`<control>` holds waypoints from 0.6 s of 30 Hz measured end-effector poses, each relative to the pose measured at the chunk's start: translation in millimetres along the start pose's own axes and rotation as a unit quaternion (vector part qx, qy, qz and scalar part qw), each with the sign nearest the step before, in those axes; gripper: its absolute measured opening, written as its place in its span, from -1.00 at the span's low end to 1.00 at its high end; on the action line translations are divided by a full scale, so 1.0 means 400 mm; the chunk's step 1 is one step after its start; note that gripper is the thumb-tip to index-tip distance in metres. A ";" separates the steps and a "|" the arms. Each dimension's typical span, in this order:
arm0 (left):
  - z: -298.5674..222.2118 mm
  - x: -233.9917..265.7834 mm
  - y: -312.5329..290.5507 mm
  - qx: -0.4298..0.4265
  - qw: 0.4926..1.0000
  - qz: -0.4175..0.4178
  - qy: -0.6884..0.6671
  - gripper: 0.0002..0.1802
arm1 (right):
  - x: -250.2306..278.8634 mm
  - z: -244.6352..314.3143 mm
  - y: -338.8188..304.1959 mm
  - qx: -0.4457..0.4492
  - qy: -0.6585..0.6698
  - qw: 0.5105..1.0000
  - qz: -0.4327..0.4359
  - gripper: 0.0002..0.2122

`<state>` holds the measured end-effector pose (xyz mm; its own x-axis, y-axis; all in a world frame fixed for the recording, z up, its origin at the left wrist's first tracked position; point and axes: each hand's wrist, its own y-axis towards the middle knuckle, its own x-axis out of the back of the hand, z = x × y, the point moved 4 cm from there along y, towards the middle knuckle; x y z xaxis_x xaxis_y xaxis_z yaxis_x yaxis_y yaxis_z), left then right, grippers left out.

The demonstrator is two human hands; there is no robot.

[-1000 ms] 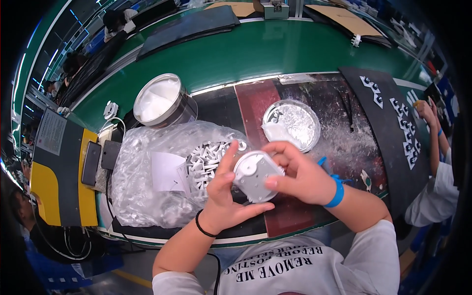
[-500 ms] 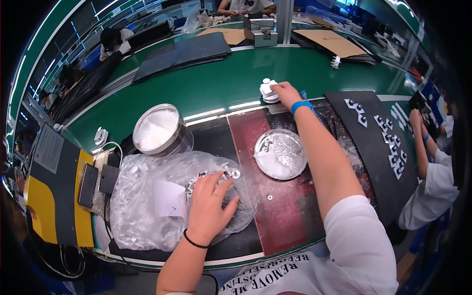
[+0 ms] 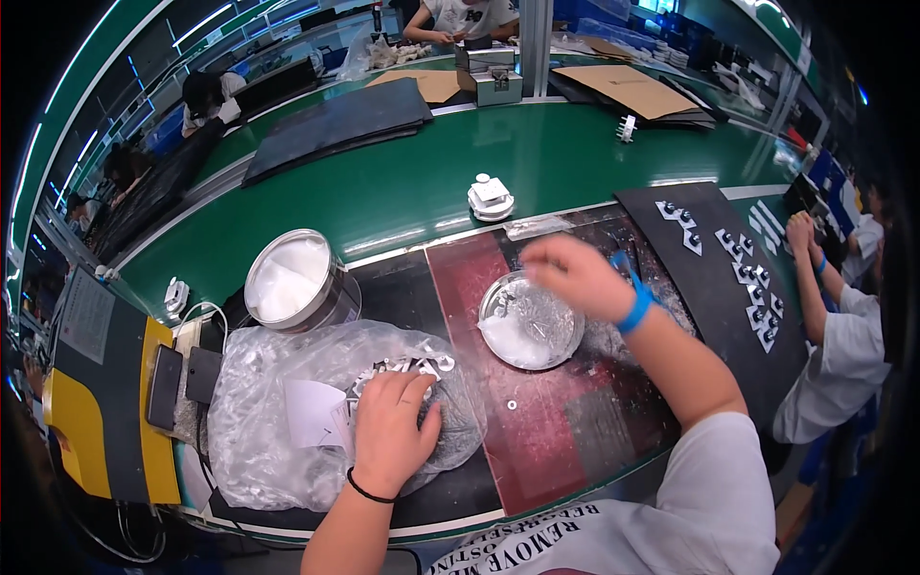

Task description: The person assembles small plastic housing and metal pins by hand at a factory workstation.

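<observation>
Resting over the mouth of a clear plastic bag, the left hand has its fingers spread a little above the small white plastic parts inside. Its fingertips are hidden, so I cannot tell whether they grasp one. The bag fills the left half of the worktop, near the front edge, with a paper slip on it beside the left hand.

The right hand hovers over the far rim of a round metal dish that contains a white paste-like substance. Its fingers are loosely bent and blurred; I cannot tell whether they pinch anything. A blue band circles that wrist.

The white plastic assembly stands on the green surface, just past the middle of the worktop's far edge, apart from both hands. Nearer the worktop's front edge, a small white ring lies on the red strip. A large metal tin stands by the far left corner. Along the right edge, a black sheet carries white pieces with dark centres.
</observation>
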<state>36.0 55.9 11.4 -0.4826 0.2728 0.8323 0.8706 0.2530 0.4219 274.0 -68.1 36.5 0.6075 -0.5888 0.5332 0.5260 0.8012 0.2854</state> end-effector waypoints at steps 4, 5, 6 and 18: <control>0.006 -0.001 -0.001 -0.009 1.000 -0.003 -0.015 -0.73 | -0.047 0.147 -0.160 0.186 -0.015 0.972 0.143 -0.84; 0.009 -0.004 0.008 -0.003 1.000 0.011 -0.021 -0.76 | -0.044 0.156 -0.177 0.207 -0.022 0.966 0.151 -0.85; 0.007 0.001 0.012 0.006 1.000 0.012 -0.012 -0.76 | -0.040 0.167 -0.193 0.231 -0.028 0.959 0.159 -0.87; 0.091 0.034 0.002 0.207 0.967 -0.021 0.146 -0.30 | -0.011 0.129 -0.184 0.246 -0.081 0.965 0.047 -0.93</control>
<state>26.7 93.6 9.9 -0.4158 -0.0045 0.9094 0.7089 0.6249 0.3272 201.8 -119.1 54.3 0.5174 -0.5177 0.6814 0.1019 0.8279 0.5516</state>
